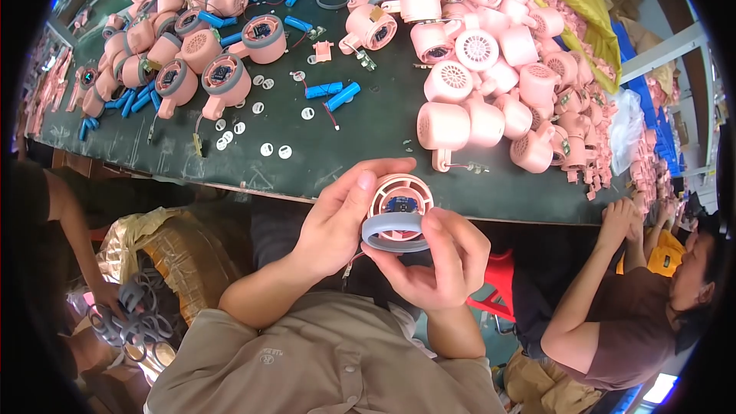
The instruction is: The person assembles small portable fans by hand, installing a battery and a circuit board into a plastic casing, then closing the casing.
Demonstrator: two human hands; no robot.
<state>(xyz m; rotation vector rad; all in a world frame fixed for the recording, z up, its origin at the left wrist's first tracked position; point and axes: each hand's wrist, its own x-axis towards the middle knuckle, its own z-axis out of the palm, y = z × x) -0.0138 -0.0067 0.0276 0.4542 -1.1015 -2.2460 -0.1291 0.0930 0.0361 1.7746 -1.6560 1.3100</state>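
In front of my chest, my left hand (330,222) is closed around a pink round fan housing (380,193). Its open side faces up, and a blue-and-black circuit board (402,205) shows inside. My right hand (451,261) pinches a grey ring (392,221) at the near side of the housing. The ring sits tilted against the rim, and whether it is seated there I cannot tell. A thin wire (350,267) hangs below the housing on the left.
Pink fan housings (443,126) pile up at the right of the dark green table (337,172); others with grey rings (227,86) lie left. Blue cylindrical batteries (343,96) and white discs (285,152) lie between. A co-worker (625,322) sits at right; another person's hand (111,299) touches grey rings (138,322) at left.
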